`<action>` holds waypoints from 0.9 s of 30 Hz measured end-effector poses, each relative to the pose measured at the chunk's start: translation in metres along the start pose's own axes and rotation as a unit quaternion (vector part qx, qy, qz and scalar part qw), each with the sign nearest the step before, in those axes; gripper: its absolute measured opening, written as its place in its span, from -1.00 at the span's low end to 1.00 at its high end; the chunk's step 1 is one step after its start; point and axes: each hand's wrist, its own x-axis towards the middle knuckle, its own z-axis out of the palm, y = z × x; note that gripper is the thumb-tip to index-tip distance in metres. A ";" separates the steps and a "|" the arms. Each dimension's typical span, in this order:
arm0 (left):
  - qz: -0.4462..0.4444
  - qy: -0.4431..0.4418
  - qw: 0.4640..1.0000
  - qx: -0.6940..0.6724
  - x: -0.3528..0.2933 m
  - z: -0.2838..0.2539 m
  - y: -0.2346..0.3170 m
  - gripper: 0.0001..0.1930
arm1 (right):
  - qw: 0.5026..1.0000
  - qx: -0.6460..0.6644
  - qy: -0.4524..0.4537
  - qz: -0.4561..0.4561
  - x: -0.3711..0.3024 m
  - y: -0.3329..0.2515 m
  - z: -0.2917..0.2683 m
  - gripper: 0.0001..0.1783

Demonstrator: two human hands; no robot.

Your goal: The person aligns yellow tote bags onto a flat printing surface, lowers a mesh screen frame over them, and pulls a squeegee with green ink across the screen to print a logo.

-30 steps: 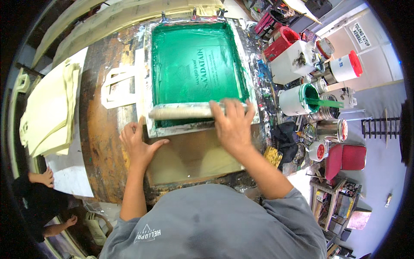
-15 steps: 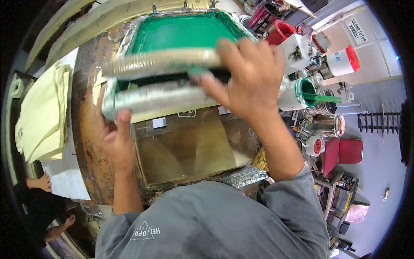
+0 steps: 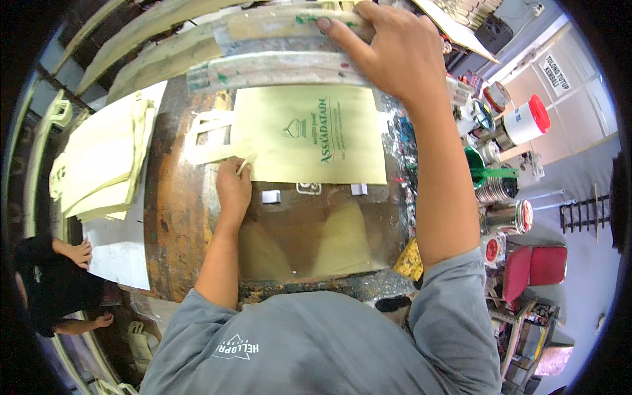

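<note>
A pale yellow fabric tote bag (image 3: 263, 131) with a green print lies sideways on the work board, its handle loop pointing left. My left hand (image 3: 235, 187) pinches the bag's lower left corner, where the fabric folds up beside the handle. Above the bag, the taped screen-printing frame (image 3: 276, 69) is tilted up and away. My right hand (image 3: 405, 52) is closed at the frame, its thumb on a tan, green-smeared bar; its other fingertips are partly out of sight behind that bar.
At left, more yellow bags (image 3: 99, 164) are stacked on a white sheet (image 3: 122, 253). Another person (image 3: 56, 283) in black stands beside it. Ink tubs, including one with green ink (image 3: 484, 168), and a metal can (image 3: 507, 217) crowd the right edge. A red chair (image 3: 536, 270) is beyond.
The frame has swung up and away, uncovering the printed bag and hiding the green ink. My left hand has left the frame corner for the bag; my right hand has moved farther away.
</note>
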 end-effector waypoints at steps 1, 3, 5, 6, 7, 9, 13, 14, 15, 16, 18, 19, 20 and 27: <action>0.007 0.032 0.999 -0.018 0.010 -0.003 -0.005 -0.75 | 1.000 0.007 0.008 -0.010 0.001 0.001 -0.001 -0.28; 0.028 0.087 0.994 -0.052 0.037 -0.019 0.006 -0.76 | 0.999 -0.020 0.023 -0.014 0.005 0.006 0.001 -0.31; -0.065 -0.032 0.989 -0.126 0.079 -0.075 0.037 -0.80 | 0.999 -0.021 0.044 0.002 0.010 0.009 0.006 -0.32; -0.017 -0.018 0.992 -0.126 0.093 -0.099 0.031 -0.80 | 0.999 0.030 0.013 0.013 0.015 0.005 0.000 -0.27; 0.044 0.013 0.993 -0.109 0.106 -0.125 0.020 -0.79 | 1.000 0.011 0.017 0.008 0.017 0.002 0.000 -0.27; 0.050 0.019 0.996 -0.075 0.126 -0.184 0.002 -0.80 | 0.999 -0.030 0.028 0.002 0.017 0.001 0.002 -0.28; 0.043 0.064 0.994 -0.077 0.115 -0.334 -0.040 -0.80 | 0.999 -0.009 0.041 -0.005 0.015 0.007 0.007 -0.32; -0.003 0.101 0.994 -0.032 0.104 -0.370 -0.059 -0.83 | 1.000 0.009 0.027 0.007 0.018 0.003 0.004 -0.30; -0.026 0.101 0.993 -0.061 0.098 -0.402 -0.079 -0.83 | 0.999 0.022 0.012 0.019 0.018 0.003 0.001 -0.27; -0.037 0.109 0.990 -0.078 0.087 -0.436 -0.103 -0.82 | 0.998 0.010 0.061 -0.021 0.018 0.010 0.006 -0.36; -0.072 0.134 0.985 -0.077 0.069 -0.491 -0.159 -0.81 | 0.999 0.008 0.042 0.009 0.015 0.003 0.001 -0.36; -0.097 0.154 0.982 -0.059 0.057 -0.510 -0.183 -0.80 | 0.999 0.004 0.028 0.024 0.015 -0.001 0.000 -0.33; -0.122 0.189 0.972 -0.065 0.050 -0.520 -0.197 -0.75 | 0.999 0.003 0.029 0.023 0.014 -0.002 -0.002 -0.34; -0.018 0.486 0.707 0.514 0.030 -0.500 -0.193 -0.48 | 0.999 0.024 0.022 0.005 0.010 -0.004 -0.003 -0.41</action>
